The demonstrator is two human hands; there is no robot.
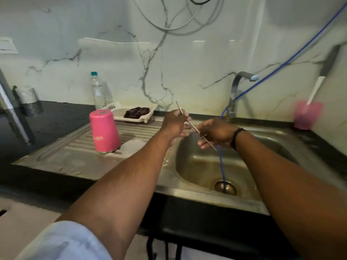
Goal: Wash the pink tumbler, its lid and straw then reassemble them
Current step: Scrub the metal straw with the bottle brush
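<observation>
Obs., left to right. Pink tumbler (pixel 104 130) stands upside down on the ribbed draining board (pixel 75 147), well left of our hands. Just beside its right side lies a pale, translucent round piece, which we take to be the lid (pixel 134 146); blur prevents certainty.

Left hand (pixel 173 125): fingers curled, pinching the upper part of the metal straw (pixel 193 126) near its top end. The straw slants down to the right, over the rim of the sink basin (pixel 191 166).

Right hand (pixel 216 134): fingers curled round the straw's lower part, with its tip poking out below. Whether they rub or merely hold, we cannot tell.

The faucet (pixel 238 87) shows no running water. A blue hose (pixel 221 166) drops into the drain.

Judgement: the straw-washing step is in hand; tumbler and lid look set aside to drain.

Method note: we should keep the left pinch firm while sliding the right fingers along the full length, rotate the straw for all-round coverage, then flush water through the bore. Work over the basin so a slip lands in the sink, not the floor.
</observation>
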